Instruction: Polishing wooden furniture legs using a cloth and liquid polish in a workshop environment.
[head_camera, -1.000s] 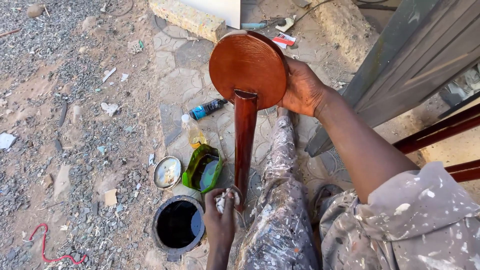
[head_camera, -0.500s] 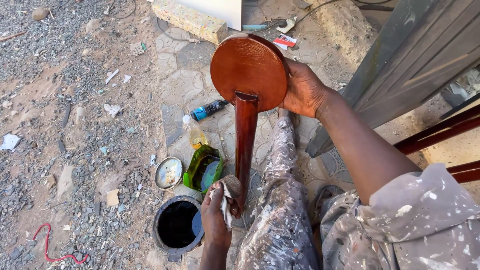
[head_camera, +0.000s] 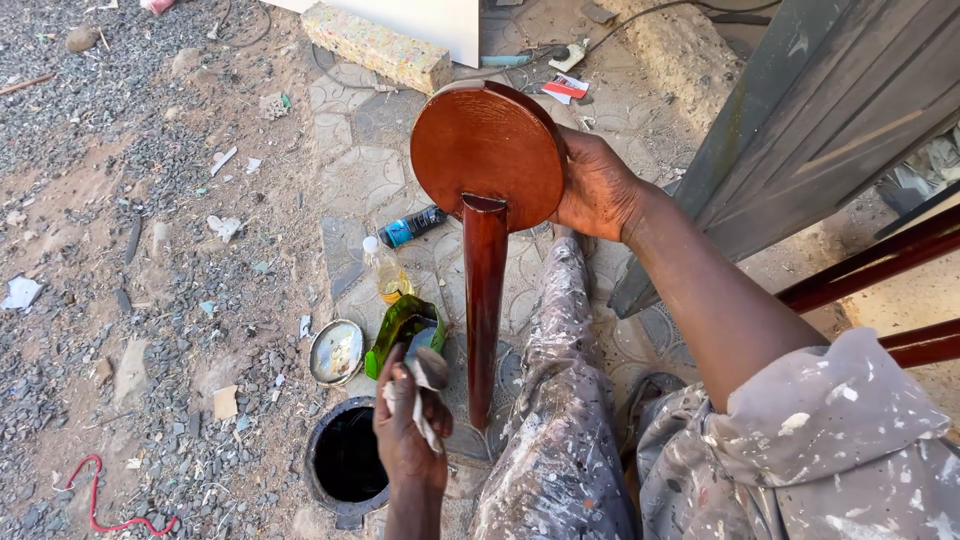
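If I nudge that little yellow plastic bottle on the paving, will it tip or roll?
The yellow bottle is narrow and upright, so it would probably tip easily. It looks like thin plastic, likely light. Once down, its round body might roll toward the green can.

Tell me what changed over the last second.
The left hand, gripping a small rag, drew leftward off the lower end of the wooden leg and now hangs beside it. The right hand stayed on the round wooden disc; the open tin did not move.

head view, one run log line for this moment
left hand: holds rag beside wooden leg | right hand: grips round disc | open can below
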